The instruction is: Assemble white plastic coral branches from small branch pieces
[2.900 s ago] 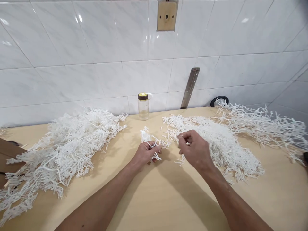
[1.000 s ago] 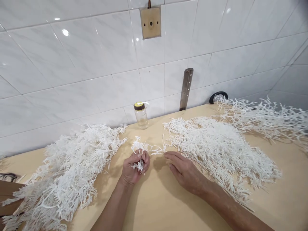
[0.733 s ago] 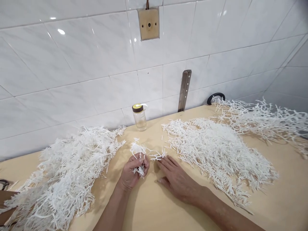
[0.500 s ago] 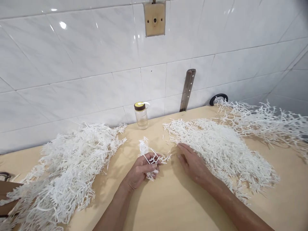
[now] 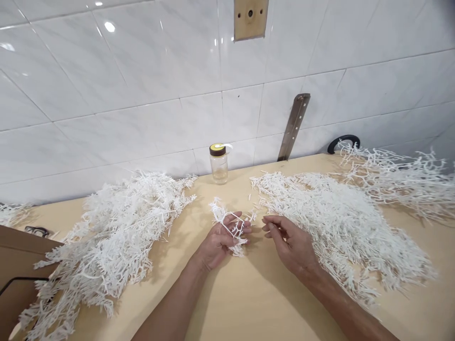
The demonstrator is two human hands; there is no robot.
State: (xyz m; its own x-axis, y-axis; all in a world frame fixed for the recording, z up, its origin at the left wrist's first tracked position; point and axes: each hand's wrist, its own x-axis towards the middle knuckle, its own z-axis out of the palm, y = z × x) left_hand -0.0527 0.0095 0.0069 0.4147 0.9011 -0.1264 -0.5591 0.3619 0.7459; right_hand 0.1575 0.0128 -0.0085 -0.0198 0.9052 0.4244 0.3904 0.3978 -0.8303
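Note:
My left hand [image 5: 217, 245] is closed around a white, branching plastic sprig [image 5: 237, 226], whose twigs stick out past the fingers at both sides. Just to its right, my right hand [image 5: 293, 242] hovers over the table with thumb and fingertips pinched together. Whether a small bit is in that pinch is too fine to make out. A heap of small white cut pieces [image 5: 337, 227] lies beside and behind my right hand. Left of my left hand spreads a bigger heap of white branching sprigs [image 5: 121, 227].
Against the tiled wall stands a clear jar [image 5: 219, 171] with a brown and yellow lid. A metal strip [image 5: 294, 127] leans behind the table [image 5: 231, 303], near a black curved handle [image 5: 344, 138]. Long white branches [image 5: 405, 177] lie far right. A cardboard box [image 5: 21, 265] and glasses [image 5: 36, 231] are left.
My right hand has drawn back from the edge of the right heap, and its fingers have come together in a pinch. The left hand has turned slightly with the sprig. The view has shifted left.

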